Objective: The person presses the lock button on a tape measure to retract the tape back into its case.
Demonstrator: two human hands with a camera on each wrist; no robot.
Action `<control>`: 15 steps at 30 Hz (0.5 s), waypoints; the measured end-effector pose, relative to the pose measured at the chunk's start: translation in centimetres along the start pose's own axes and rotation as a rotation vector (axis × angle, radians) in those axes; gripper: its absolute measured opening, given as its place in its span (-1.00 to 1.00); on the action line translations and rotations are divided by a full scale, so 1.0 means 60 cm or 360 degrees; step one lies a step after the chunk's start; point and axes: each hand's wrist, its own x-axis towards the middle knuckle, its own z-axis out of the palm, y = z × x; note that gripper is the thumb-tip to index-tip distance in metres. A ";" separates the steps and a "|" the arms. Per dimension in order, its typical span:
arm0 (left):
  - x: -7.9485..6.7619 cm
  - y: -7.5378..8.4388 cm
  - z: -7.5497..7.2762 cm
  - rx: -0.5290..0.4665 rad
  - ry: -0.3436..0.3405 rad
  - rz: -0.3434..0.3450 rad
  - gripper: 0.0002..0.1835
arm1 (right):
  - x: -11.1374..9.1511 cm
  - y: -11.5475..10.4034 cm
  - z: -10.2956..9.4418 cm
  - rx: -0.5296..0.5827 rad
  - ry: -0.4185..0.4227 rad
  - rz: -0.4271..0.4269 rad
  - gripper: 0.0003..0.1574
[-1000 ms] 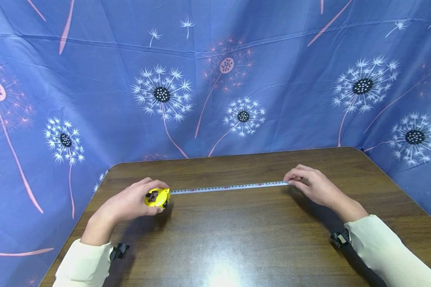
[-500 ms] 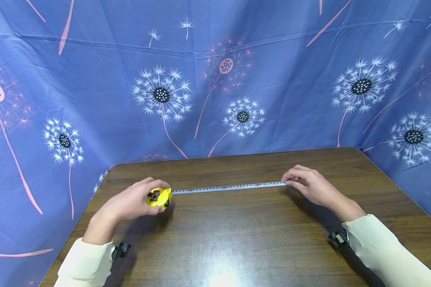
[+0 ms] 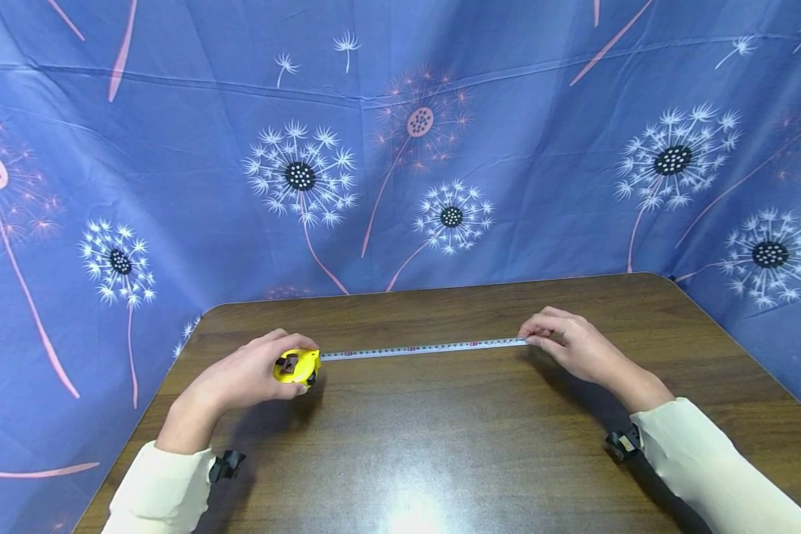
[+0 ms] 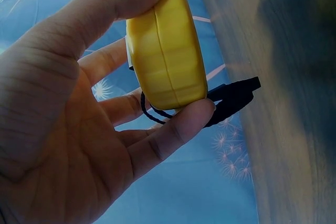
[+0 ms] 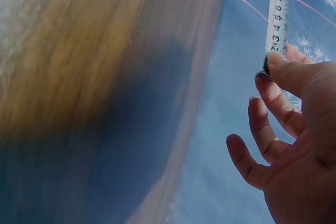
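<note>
My left hand [image 3: 240,371] grips a yellow tape measure [image 3: 300,367] between thumb and fingers, held above the table on the left. In the left wrist view the rounded yellow case [image 4: 168,51] shows edge-on, with a black cord [image 4: 144,106] and a black strap end [image 4: 231,98] beside it. A white blade [image 3: 434,348] with black and red markings runs straight from the case to the right. At its far end my right hand [image 3: 574,348] pinches the tip between thumb and index finger; the metal end hook [image 5: 263,75] shows in the right wrist view. The other right fingers are spread.
A brown wooden table [image 3: 400,415] lies beneath both hands, its rounded back corners against a blue dandelion-print cloth [image 3: 400,148]. Black devices sit at the left wrist [image 3: 227,466] and the right wrist [image 3: 622,445]. Light glares off the table's front middle.
My right hand has moved slightly left with the blade tip, and the visible blade is a little shorter. The left hand with the case has shifted slightly right.
</note>
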 end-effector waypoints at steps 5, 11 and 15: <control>0.001 0.001 0.003 -0.0004 0.0003 0.0010 -0.42 | 0.002 -0.003 0.003 0.0015 -0.0012 0.0010 -0.64; 0.001 0.000 0.005 0.0004 0.0005 0.0009 -0.42 | 0.002 -0.004 0.005 0.0018 -0.0029 0.0029 -0.65; 0.002 0.001 0.006 -0.0012 -0.0008 0.0000 -0.42 | 0.002 -0.006 0.005 0.0017 -0.0042 0.0053 -0.65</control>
